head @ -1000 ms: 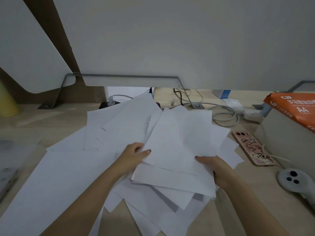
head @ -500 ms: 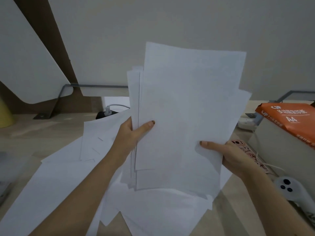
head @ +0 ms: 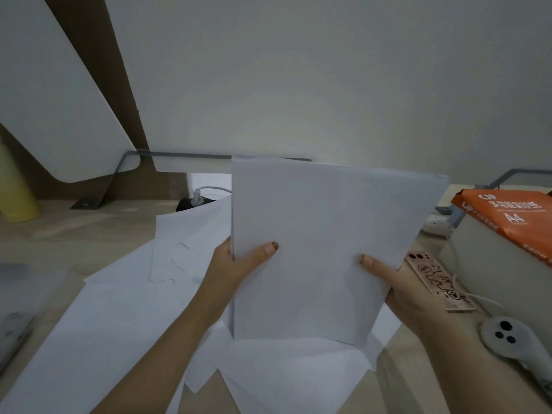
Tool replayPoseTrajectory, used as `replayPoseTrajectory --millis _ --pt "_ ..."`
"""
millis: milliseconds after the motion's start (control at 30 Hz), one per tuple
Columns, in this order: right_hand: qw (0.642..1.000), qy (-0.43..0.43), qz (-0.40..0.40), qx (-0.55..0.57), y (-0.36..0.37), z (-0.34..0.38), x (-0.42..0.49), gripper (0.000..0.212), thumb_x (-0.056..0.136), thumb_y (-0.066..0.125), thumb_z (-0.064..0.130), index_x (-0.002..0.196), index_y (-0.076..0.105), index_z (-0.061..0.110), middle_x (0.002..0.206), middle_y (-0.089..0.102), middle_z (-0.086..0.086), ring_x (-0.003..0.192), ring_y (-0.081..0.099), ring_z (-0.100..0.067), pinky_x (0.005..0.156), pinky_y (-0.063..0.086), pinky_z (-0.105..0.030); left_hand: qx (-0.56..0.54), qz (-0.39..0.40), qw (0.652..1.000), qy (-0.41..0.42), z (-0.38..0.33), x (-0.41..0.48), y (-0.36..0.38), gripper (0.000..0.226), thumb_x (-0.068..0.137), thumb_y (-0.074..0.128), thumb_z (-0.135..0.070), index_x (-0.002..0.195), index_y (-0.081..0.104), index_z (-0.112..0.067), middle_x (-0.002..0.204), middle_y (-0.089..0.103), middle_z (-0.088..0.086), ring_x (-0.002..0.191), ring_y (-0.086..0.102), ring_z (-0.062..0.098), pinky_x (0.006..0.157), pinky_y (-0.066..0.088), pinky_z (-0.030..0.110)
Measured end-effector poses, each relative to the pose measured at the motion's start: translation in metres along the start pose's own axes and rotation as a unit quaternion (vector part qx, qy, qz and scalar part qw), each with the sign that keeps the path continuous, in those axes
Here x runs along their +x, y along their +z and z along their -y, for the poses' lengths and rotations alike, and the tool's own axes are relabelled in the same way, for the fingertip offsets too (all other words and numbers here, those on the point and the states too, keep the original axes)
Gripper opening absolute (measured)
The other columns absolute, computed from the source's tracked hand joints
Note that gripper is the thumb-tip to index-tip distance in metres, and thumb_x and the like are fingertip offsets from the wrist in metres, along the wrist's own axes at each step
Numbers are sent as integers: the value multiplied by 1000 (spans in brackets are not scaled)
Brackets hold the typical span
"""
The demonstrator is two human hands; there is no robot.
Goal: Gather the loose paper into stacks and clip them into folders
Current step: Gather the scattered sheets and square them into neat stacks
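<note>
A stack of white paper [head: 322, 234] stands upright in the middle of the view, its edges lined up and its bottom edge down on the loose sheets. My left hand [head: 236, 264] grips the stack's left edge, thumb across the front. My right hand [head: 397, 282] grips the right edge, thumb on the front too. More loose white sheets [head: 113, 312] lie spread over the wooden desk [head: 59, 234] to the left and below the stack. No folder shows clearly.
An orange A4 paper ream [head: 507, 216] sits on a grey box at the right. A pink phone [head: 439, 279] and a white controller [head: 513, 339] lie by my right wrist. White partition panels and a power strip [head: 194, 201] stand behind. A yellow object [head: 15, 189] is far left.
I lifted the sheets off the desk with both hands, stood them upright, then lowered them; the uneven edges are now squared into one even stack.
</note>
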State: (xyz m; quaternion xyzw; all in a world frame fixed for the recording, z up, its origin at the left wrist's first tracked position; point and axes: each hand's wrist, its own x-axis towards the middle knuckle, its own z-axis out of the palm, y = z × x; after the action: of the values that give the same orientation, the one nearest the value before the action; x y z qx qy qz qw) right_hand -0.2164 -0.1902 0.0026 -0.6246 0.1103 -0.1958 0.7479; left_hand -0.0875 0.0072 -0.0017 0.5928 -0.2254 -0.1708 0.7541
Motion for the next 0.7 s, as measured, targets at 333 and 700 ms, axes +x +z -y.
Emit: replayPoseTrajectory --millis 333,700 --pt "999 18 -51 -2 7 -23 -16 71 29 90 49 92 74 21 100 74 -3 90 71 -18 70 57 -28 -3 -53 998 -40 15 -16 -1 27 67 78 -22 91 67 -25 76 75 -7 72 71 10 64 59 21" --pt "969 23 -190 -159 59 -49 -27 18 95 46 20 89 59 10 74 61 -2 70 54 -20 61 39 -29 94 -154 983 -30 20 -37 -38 18 90 59 -26 107 58 -24 101 67 -10 90 64 3 76 52 17"
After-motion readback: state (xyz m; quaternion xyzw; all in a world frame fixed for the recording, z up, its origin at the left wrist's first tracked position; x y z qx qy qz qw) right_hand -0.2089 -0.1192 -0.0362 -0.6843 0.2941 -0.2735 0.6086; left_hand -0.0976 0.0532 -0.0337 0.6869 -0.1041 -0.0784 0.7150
